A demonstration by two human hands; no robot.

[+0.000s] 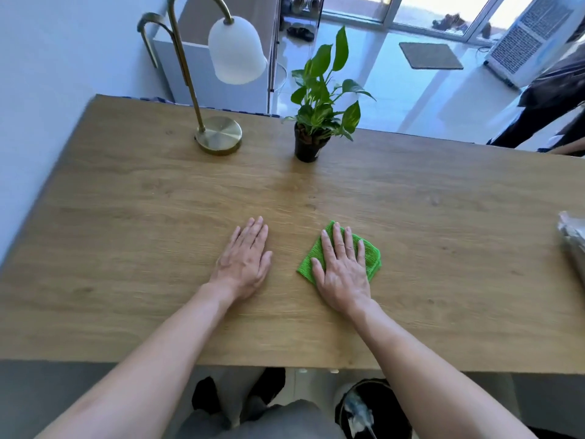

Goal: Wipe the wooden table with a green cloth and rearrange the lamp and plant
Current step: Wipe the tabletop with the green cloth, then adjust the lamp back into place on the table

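Note:
My right hand (343,270) lies flat, palm down, on a folded green cloth (370,253) near the middle of the wooden table (126,248). My left hand (245,259) rests flat on the bare wood just left of it, fingers together, holding nothing. At the far left of the table stands a brass lamp with a round base (219,135) and a white bell shade (235,50). A small green plant in a black pot (308,147) stands to the lamp's right, near the far edge.
A silvery wrapped object (574,239) lies at the table's right edge. A black bin (373,407) sits under the near edge by my legs. Another person's dark-clad legs (538,112) stand past the far right corner. A white wall runs along the left.

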